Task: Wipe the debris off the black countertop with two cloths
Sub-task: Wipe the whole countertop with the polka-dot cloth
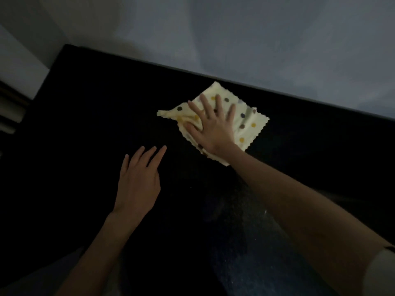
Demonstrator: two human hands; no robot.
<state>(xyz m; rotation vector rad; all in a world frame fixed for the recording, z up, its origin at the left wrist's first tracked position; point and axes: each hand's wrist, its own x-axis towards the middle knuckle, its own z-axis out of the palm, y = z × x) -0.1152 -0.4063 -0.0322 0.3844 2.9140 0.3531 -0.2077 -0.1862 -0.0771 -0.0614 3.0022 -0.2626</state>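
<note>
Noted right hand open and flat, pressing the cream dotted cloth onto the black counter near its far edge; noted left hand likewise open, flat on bare counter, no second cloth seen. Judged likely: debris missed in the dim light or pushed over the far edge. Found no containers in view.
</note>
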